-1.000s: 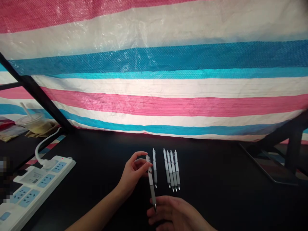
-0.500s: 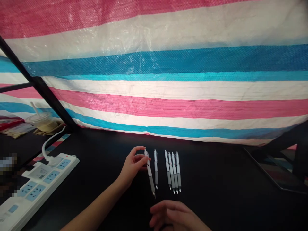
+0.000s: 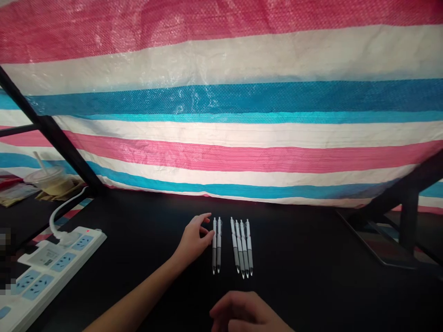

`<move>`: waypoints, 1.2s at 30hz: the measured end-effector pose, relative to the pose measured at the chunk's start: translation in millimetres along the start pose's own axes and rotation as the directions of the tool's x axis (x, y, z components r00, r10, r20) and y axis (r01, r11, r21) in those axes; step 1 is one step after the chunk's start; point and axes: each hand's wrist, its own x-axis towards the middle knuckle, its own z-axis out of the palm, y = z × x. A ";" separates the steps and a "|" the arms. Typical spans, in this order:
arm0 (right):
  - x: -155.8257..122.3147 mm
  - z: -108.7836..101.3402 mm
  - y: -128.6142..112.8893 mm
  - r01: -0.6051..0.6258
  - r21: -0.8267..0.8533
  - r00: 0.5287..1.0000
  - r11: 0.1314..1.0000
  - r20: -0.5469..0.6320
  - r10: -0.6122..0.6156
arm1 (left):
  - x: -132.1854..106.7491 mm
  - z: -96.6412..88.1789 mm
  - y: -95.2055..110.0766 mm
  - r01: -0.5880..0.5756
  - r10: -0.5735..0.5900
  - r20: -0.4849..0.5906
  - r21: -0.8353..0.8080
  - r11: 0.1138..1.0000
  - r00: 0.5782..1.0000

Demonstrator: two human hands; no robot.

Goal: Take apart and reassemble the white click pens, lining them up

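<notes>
Several white-and-grey retractable pens lie on the black tabletop (image 3: 304,244), tips toward me. A pair of them (image 3: 216,244) stands apart on the left, side by side, and a group of four (image 3: 241,246) lies a little to the right. My left hand (image 3: 193,240) rests just left of the pair, its fingertips at or nearly at the nearer pen, and it holds nothing. My right hand (image 3: 242,311) sits at the bottom edge below the pens, loosely curved and empty.
A white power strip (image 3: 51,269) with blue sockets and a white plugged-in cable lies at the left. A striped tarpaulin (image 3: 221,99) hangs behind the table. Black metal struts frame both sides. A plastic cup (image 3: 46,180) with a straw stands far left.
The pen held in my left hand now lies on the table beside the other loose pen. My left hand has let go, and my right hand has drawn back toward me.
</notes>
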 end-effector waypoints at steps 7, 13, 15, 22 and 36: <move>0.1 -17.5 3.1 0.051 -0.998 0.813 0.043 0.017 -0.581 | -44.2 -6.0 9.1 0.150 -0.141 0.080 -0.133 0.980 0.987; 7.3 -19.9 16.3 -0.116 -0.903 0.763 -0.414 0.186 -0.619 | -53.6 -8.2 10.7 0.072 -0.094 -0.097 -0.214 0.974 0.991; 7.6 -16.8 17.6 -0.106 -0.890 0.753 -0.443 0.219 -0.621 | -55.5 -9.7 11.4 0.053 -0.084 -0.129 -0.228 0.972 0.988; 10.0 -16.2 17.8 -0.025 -0.900 0.732 -0.435 0.280 -0.622 | -60.9 -13.5 13.3 0.017 -0.078 -0.209 -0.280 0.960 0.975; 15.5 -20.6 15.5 -0.050 -0.922 0.733 -0.383 0.227 -0.642 | -63.0 -11.0 15.8 0.020 -0.090 -0.212 -0.314 0.949 0.973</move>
